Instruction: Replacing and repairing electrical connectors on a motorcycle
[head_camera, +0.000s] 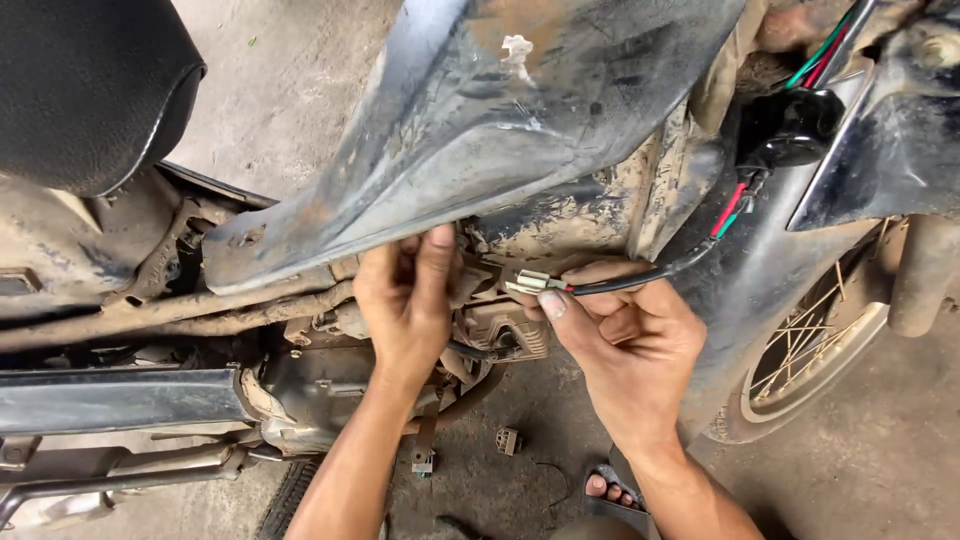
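My right hand (630, 345) pinches a small pale plastic wire connector (531, 283) at the end of a black sheathed cable (640, 277) that runs up to red and green wires (730, 210). My left hand (405, 300) reaches under the dusty grey body panel (450, 140) of a motorcycle, fingers curled by a muddy part next to the engine; what it grips is hidden. The connector tip sits a few centimetres right of the left thumb.
A black seat (85, 85) is at the top left. The muddy frame tubes (170, 315) and engine (330, 385) lie below the panel. A spoked front wheel (810, 345) stands at right. Small connector parts (508, 440) lie on the concrete floor, near a sandalled foot (605, 490).
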